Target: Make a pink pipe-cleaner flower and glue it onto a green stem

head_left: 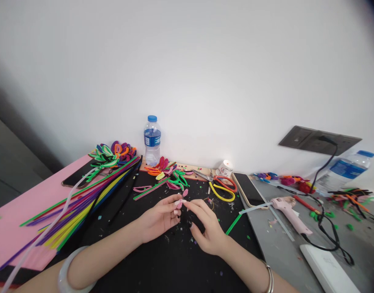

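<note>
In front of me, my left hand point(164, 217) pinches a small pink fuzzy piece point(180, 203), which looks like bent pipe cleaner. The index finger of my right hand point(208, 230) reaches to the right side of that piece, while the thumb stays apart below. Another small pink loop point(185, 192) shows just above the fingers. Behind the hands lie green and pink bent pipe cleaners point(178, 179). Scissors point(221, 188) with orange and yellow handle loops rest farther back on the right. A green pipe cleaner point(234, 224) lies beside my right hand.
Bundled straight pipe cleaners point(83, 207) and looped ones point(113, 154) fill the left side. Water bottles point(152, 140) point(345, 171) stand by the wall. A phone point(249, 190), a pink glue gun point(292, 215) with a black cord, and a white box-like object point(327, 268) are at right.
</note>
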Available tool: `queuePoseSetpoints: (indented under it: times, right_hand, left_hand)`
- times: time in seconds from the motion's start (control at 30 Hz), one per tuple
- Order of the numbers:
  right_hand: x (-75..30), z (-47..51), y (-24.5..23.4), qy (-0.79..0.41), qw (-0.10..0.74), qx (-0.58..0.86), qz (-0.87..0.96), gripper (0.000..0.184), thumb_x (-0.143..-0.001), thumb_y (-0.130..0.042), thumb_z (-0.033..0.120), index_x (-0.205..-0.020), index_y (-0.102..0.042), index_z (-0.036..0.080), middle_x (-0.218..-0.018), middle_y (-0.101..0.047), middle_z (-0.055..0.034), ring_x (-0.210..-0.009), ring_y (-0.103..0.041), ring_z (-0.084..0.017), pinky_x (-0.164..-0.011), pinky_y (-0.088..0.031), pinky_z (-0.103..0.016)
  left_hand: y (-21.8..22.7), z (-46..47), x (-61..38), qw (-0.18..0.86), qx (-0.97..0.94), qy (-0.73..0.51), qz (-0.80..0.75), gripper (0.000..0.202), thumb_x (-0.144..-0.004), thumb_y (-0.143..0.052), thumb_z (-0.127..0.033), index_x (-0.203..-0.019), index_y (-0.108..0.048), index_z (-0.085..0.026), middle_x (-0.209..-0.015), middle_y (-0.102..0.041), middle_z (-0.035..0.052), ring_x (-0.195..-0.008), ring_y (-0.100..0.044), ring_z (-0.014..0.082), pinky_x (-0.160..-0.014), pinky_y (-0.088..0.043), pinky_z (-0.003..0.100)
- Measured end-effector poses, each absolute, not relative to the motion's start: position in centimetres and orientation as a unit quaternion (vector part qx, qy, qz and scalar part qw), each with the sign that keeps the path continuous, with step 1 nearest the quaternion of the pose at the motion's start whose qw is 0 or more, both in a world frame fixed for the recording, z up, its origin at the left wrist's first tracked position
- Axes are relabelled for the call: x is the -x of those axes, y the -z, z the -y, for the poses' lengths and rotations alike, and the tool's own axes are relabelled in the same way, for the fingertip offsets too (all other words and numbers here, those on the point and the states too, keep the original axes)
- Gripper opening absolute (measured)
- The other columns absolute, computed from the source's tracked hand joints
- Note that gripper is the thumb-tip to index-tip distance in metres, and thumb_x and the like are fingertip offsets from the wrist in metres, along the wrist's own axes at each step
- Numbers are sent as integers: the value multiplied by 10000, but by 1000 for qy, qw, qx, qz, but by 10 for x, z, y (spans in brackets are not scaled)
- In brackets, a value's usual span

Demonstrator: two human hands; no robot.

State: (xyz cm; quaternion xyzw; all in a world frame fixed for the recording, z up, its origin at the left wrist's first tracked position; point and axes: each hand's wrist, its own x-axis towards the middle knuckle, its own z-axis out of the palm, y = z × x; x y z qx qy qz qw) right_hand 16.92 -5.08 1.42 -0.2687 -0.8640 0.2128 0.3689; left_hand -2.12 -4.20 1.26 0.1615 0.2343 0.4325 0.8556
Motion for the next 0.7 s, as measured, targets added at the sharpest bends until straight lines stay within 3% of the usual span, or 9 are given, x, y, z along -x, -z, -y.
queuePoseSetpoints:
  times: [0.3,0.7]
  right_hand:
    - [-176,44,-18,-62,319,246,913,636,-752,-469,97,-1366,-319,173,-1087,-532,-127,-912,-518,-224,-745,-488,-364]
    - [-175,41,-17,-6,287,249,925,613,-782,-463,107,-1373,-304,148,-1032,-561,-128,-867,-537,-213,-700,-500,-332]
  left_hand:
    - [-11,42,21,860,-155,-430,-227,214,-717,-692,-52,-914,-648,-122,-714,-562,0,-582,-536,47,-616,-481,179]
    - [-12,44,21,866,-130,-431,-217,181,-743,-653,-25,-895,-647,-122,-703,-572,-3,-576,-542,44,-616,-481,178]
